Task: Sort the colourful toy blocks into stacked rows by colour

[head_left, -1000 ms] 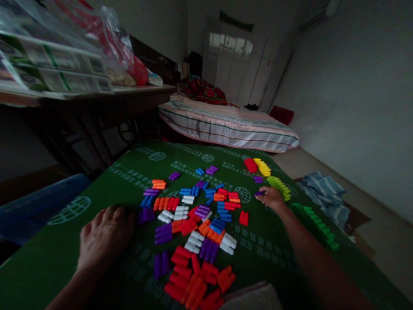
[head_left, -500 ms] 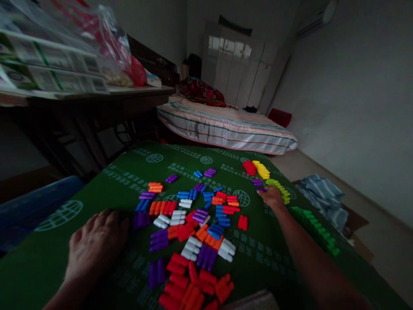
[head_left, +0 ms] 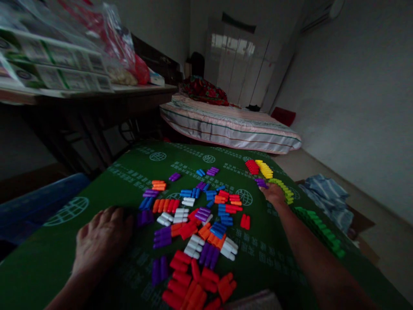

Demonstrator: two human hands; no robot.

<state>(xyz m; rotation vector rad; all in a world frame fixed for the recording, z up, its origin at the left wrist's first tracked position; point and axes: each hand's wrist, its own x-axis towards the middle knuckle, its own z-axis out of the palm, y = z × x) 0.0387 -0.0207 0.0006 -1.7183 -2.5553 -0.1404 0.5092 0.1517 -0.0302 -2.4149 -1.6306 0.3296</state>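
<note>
Several small plastic blocks in red, orange, purple, blue and white lie scattered in a pile point(head_left: 196, 228) on a green printed cloth point(head_left: 97, 193). My left hand point(head_left: 101, 239) rests flat on the cloth, fingers spread, just left of the pile. My right hand point(head_left: 274, 193) reaches to the far right, its fingertips touching purple blocks point(head_left: 261, 183) beside neat rows of red blocks point(head_left: 251, 166), yellow blocks point(head_left: 263, 168) and light green blocks point(head_left: 282, 189). Whether the fingers grip a purple block is unclear.
A row of dark green blocks point(head_left: 319, 230) runs along the cloth's right edge. A dark desk point(head_left: 97, 97) with boxes and bags stands at left, a bed point(head_left: 229, 125) behind, folded blue cloth point(head_left: 325, 193) on the floor at right.
My right hand has carried a purple block farther away, up to the purple ones beside the yellow and green rows. My left hand has stayed put.
</note>
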